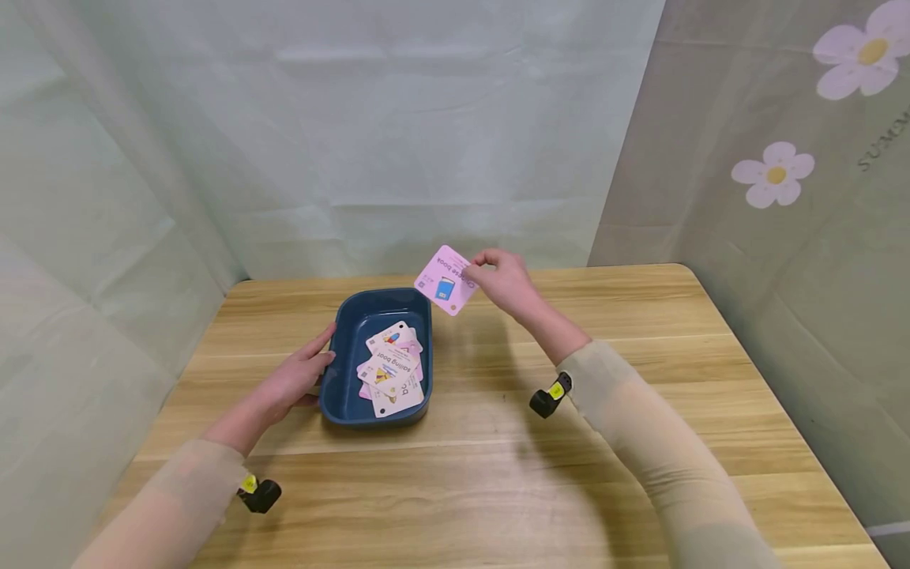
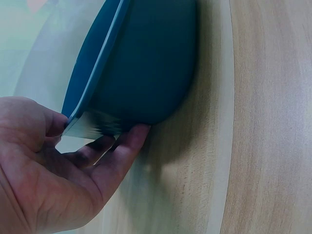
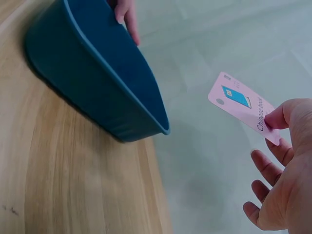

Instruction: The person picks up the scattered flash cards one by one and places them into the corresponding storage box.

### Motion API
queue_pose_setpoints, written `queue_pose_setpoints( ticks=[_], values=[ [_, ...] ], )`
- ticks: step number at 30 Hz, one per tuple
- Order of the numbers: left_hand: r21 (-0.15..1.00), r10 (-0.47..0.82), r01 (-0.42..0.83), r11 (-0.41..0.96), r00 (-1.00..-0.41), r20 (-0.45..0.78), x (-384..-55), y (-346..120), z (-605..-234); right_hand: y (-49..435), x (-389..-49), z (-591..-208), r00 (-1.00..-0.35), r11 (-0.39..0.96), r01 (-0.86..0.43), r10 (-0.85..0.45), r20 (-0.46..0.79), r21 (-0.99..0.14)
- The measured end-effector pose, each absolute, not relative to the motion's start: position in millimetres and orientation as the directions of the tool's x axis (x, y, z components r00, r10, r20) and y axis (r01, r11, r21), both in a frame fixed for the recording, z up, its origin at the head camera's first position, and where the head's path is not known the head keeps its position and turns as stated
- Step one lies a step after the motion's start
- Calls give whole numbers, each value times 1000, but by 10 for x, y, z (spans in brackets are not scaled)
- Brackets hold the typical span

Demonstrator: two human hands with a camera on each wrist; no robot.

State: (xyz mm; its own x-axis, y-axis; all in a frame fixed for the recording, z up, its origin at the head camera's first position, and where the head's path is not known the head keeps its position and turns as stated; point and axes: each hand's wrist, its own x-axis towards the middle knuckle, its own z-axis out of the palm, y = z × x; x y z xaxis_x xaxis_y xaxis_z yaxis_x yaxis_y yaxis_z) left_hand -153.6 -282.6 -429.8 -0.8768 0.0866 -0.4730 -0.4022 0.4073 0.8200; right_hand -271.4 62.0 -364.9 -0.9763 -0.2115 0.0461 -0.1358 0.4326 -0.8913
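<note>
A dark blue plastic bin (image 1: 346, 356) stands on the wooden table. My left hand (image 1: 298, 378) holds its left side, with the thumb (image 2: 57, 122) at the rim and the other fingers against the outer wall in the left wrist view. Inside the bin lies a loose pile of picture cards, a white "sailing boat" card (image 1: 389, 370) on top. Above the bin's far right corner, my right hand (image 1: 506, 283) pinches a pink card (image 1: 444, 276) between thumb and fingers near one corner. It shows a blue book and the words "Chinese book"; the right wrist view shows the remaining fingers spread loosely.
The wooden table (image 1: 498, 474) runs up to a pale fabric backdrop (image 1: 426, 142) behind it. A grey-green side sheet with white flowers (image 1: 773, 175) hangs at the right. Each wrist carries a small black camera (image 1: 546, 401).
</note>
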Motion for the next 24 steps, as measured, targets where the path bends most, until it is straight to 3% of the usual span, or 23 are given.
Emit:
queue_pose_setpoints(
  ticks=[24],
  values=[
    [812,80,-404,421,-875,-477,-1494,-2809,-4298,208,-2717,-3703,-966,412,-175,-247,74,-894]
  ],
)
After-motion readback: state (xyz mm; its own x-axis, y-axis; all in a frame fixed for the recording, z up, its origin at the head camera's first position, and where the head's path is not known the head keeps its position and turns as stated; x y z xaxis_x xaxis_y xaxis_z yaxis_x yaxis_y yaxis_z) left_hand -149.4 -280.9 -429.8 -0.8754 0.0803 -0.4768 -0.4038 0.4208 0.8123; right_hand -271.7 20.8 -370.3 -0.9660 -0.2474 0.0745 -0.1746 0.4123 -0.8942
